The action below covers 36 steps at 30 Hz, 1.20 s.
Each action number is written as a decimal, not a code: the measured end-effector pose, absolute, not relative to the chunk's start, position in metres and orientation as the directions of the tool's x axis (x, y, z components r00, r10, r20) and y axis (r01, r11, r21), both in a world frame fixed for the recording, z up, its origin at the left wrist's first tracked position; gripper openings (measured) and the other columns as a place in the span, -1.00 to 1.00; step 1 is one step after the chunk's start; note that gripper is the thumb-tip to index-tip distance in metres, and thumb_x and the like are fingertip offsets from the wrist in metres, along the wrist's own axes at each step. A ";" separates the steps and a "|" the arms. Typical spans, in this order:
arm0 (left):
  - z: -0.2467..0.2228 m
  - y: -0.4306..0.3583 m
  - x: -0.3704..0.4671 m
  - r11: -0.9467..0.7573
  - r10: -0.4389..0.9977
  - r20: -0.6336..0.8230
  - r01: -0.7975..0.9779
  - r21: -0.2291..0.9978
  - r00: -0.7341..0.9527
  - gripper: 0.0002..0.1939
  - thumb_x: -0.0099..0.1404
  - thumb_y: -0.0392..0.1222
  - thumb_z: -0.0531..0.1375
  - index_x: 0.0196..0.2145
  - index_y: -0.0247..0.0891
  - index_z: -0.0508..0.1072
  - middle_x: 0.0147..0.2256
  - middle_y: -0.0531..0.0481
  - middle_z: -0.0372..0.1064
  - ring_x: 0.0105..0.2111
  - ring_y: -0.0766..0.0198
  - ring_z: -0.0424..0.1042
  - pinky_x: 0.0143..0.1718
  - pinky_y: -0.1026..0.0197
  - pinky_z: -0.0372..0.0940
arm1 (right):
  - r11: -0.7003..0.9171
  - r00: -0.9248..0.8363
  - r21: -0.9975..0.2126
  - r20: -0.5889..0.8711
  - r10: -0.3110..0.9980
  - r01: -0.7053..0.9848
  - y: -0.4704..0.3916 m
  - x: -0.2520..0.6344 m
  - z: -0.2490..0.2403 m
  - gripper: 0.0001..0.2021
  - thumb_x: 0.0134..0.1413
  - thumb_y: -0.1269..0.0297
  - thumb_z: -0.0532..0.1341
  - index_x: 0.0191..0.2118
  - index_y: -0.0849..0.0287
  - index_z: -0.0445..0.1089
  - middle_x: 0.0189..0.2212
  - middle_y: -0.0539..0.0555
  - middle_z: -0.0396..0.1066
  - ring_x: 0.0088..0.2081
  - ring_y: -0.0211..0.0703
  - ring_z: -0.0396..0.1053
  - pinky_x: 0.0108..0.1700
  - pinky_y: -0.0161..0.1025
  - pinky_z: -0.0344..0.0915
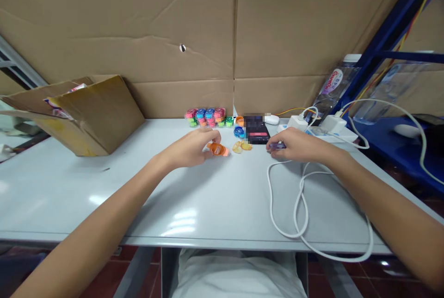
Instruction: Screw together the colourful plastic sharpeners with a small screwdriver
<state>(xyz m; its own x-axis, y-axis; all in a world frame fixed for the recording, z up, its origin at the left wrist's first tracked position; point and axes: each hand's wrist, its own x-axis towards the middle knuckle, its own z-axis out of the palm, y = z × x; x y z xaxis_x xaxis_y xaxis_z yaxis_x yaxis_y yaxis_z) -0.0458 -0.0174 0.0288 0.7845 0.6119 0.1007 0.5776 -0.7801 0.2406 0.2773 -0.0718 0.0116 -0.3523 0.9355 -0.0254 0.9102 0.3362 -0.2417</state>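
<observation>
My left hand [199, 146] is closed at the middle of the table, with its fingertips on a small orange plastic piece [218, 149] that looks round and hollow. My right hand [300, 144] rests farther right, its fingers closed round a small dark purplish see-through piece [277, 145] whose kind I cannot make out. Two thin yellow see-through pieces [242, 146] lie between the hands. Just behind them are a round blue piece [239, 132], an orange one [239, 121] and a dark phone [257, 130] with its screen lit.
Several stacked colourful small cases [205, 117] stand along the cardboard wall [156, 34]. An open cardboard box [100, 117] is at the left. A looped white cable [301, 214] lies under my right forearm. Chargers sit in a power strip [338, 136] near a plastic bottle [335, 83].
</observation>
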 end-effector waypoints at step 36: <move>0.021 0.011 -0.029 -0.748 0.663 0.350 0.607 0.268 0.662 -0.74 0.21 -0.07 0.40 -0.25 -0.25 0.47 -0.24 -0.03 0.40 -0.31 0.25 0.35 -0.30 0.25 0.21 | 0.447 -0.476 -0.309 -0.022 0.879 0.840 -0.105 0.211 -0.008 -0.91 0.28 0.36 -0.02 -0.29 0.11 0.13 -0.33 0.02 0.37 -0.32 -0.16 0.29 -0.27 -0.22 0.07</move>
